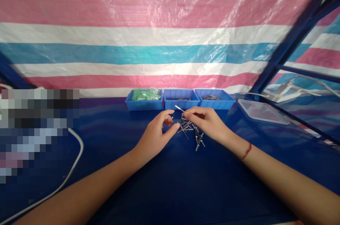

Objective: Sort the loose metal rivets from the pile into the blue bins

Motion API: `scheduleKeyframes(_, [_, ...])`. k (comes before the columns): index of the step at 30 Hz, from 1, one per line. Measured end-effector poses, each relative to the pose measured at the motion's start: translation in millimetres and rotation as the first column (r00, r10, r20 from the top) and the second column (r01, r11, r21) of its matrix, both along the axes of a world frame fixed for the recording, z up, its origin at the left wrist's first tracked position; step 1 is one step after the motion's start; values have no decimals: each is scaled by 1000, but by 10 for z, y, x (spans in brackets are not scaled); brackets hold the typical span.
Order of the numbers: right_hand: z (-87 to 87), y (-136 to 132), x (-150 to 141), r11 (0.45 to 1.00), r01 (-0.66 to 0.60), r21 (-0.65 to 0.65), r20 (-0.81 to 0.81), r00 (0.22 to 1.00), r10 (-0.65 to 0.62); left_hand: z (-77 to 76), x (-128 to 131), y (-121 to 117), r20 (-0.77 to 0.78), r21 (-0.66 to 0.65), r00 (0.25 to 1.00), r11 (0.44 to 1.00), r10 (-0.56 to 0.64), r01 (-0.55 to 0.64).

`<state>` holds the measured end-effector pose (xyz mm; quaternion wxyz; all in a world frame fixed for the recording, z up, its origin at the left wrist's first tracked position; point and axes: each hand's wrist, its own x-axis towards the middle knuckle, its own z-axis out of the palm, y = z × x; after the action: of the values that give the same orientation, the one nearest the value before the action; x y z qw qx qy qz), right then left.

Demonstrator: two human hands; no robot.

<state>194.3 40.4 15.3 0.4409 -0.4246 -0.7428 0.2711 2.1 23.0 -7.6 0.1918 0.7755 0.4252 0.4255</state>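
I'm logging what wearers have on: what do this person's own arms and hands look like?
Both forearms are bare, no sleeves showing. The left hand and right hand are ungloved. A thin, dark-red band circles the right wrist; none shows on the left.

The person's left hand [155,129] sits just left of the pile of metal pins [187,125], thumb and forefinger parted, the other fingers curled inward; whether they grip anything is unclear. The right hand [207,120] is at the pile's far right side, its thumb and forefinger pinching a metal pin [179,107]. Both bare forearms slant toward the pile from its near side, wrists nearly straight.
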Motion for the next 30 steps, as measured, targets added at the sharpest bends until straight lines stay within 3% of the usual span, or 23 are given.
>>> scheduleKeyframes(2, [-23,140,122,981,181,-74,-120,975,-189,-8,7,-3,-57,1,998,999,-36,36])
scheduleKeyframes(4, [-40,287,289,911,391,-129,-171,896,-409,2,13,-17,-152,27,984,994,-96,102])
scheduleKeyframes(6, [-50,407,458,847,518,-123,-140,835,-531,22,18,-38,-267,55,952,984,-150,170])
scheduleKeyframes(9, [-51,495,621,785,619,-22,43,785,-618,40,28,-70,-413,73,894,972,-174,223])
scheduleKeyframes(11, [-39,490,637,772,635,35,99,766,-635,36,35,-80,-480,73,864,974,-154,214])
scheduleKeyframes(13, [-21,449,586,782,620,64,92,777,-623,26,41,-78,-519,74,848,982,-109,172])
scheduleKeyframes(19, [17,248,296,881,448,151,126,875,-467,28,49,-25,-502,54,863,998,51,-27])
scheduleKeyframes(25, [44,70,121,936,280,215,222,919,-326,17,47,-1,-477,29,878,999,34,-23])
scheduleKeyframes(30, [42,10,87,974,94,204,324,933,-157,-34,19,43,-284,-11,958,999,43,-48])
